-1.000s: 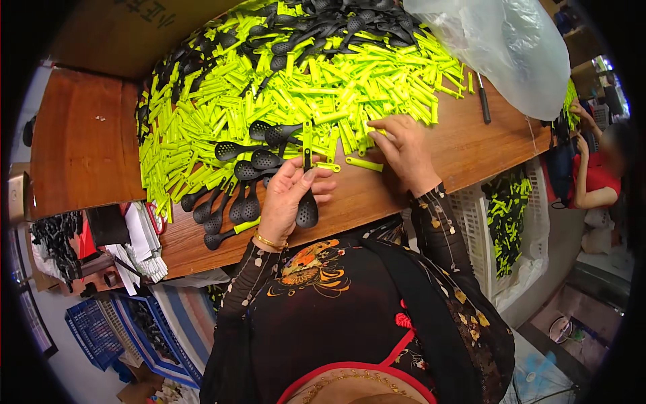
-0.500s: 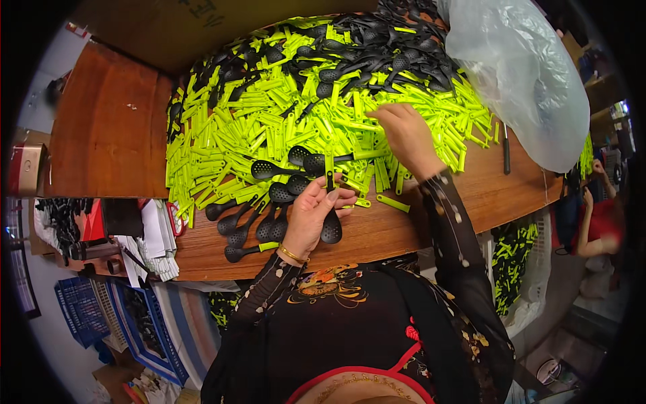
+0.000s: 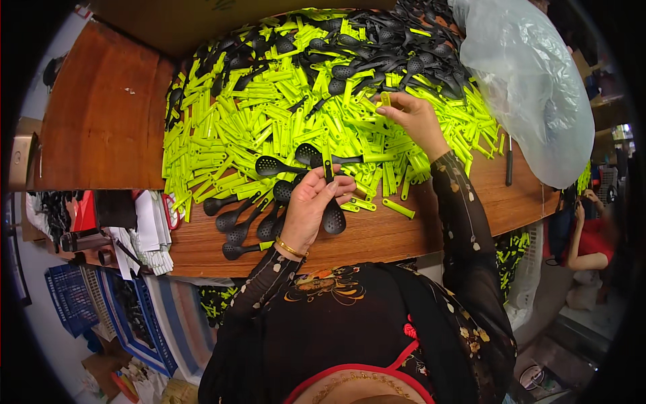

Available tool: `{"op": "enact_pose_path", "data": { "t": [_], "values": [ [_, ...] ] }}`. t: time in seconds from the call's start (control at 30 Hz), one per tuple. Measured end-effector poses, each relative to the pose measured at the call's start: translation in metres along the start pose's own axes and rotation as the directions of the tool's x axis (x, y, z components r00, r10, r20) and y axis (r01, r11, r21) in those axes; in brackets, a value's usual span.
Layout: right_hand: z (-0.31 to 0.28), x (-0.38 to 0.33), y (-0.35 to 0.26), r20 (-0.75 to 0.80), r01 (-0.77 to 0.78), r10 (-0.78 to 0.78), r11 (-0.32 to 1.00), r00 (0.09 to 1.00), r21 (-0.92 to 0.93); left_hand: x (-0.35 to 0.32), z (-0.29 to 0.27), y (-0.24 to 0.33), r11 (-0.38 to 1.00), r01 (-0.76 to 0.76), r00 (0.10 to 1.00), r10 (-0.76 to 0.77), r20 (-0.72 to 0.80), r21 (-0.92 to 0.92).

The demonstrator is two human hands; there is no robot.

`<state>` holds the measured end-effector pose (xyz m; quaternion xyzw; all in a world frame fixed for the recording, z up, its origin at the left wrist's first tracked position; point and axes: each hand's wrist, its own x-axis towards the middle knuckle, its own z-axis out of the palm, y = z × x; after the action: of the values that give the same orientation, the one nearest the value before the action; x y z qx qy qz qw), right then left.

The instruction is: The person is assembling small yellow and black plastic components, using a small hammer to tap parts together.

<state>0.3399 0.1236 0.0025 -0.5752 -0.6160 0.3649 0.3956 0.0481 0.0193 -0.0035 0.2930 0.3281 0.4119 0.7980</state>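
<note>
My left hand [image 3: 311,209] grips a black perforated spoon [image 3: 334,219] near the front of the table. Its bowl hangs below my fingers, and a lime-green handle piece points away from me. Beyond it, my right hand [image 3: 418,122] is over the heap, thumb and forefinger pinching a lime-green handle [image 3: 385,99]. Several black perforated spoons lie around my left hand, among them one [image 3: 272,165] at its upper left and one with a green handle [image 3: 235,251] near the table edge. A heap of loose lime-green handles [image 3: 235,135] spreads behind.
Black spoon heads [image 3: 383,50] pile up at the back. A cardboard box [image 3: 222,30] stands behind, and a clear plastic bag [image 3: 531,87] drapes over the right side. A dark-handled tool [image 3: 509,165] lies near it. Papers [image 3: 152,225] and red scissors are at left; another person [image 3: 592,232] sits far right.
My right hand has moved slightly away from me over the heap, and a green handle now shows between its thumb and forefinger. My left hand keeps its hold on the spoon.
</note>
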Motion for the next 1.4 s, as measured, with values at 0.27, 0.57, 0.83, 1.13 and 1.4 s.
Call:
{"op": "enact_pose_path", "data": {
  "t": [0.27,0.57,0.83,1.13,1.4],
  "values": [
    [0.036,-0.042,-0.042,0.141,-0.19,0.13,0.773,0.981,0.605,-0.005,0.005,0.003,0.997,0.031,0.998,-0.034,0.057,0.065],
    [0.041,-0.096,-0.082,0.416,-0.289,0.067,0.817,0.907,0.498,-0.029,0.021,0.007,0.99,0.008,0.995,-0.023,0.1,0.14],
    [0.041,-0.13,-0.104,0.277,-0.032,-0.104,0.894,0.955,0.446,-0.044,0.022,0.0,0.981,-0.072,0.986,0.043,0.16,0.179],
    [0.05,-0.13,-0.107,0.176,0.303,-0.3,0.953,0.938,0.005,-0.057,0.015,-0.007,0.959,-0.086,0.979,0.031,0.2,0.27],
    [0.065,-0.136,-0.092,0.011,0.367,-0.367,0.93,0.93,0.026,-0.067,0.028,-0.009,0.862,-0.147,0.978,0.055,0.199,0.486]
  ]
}}
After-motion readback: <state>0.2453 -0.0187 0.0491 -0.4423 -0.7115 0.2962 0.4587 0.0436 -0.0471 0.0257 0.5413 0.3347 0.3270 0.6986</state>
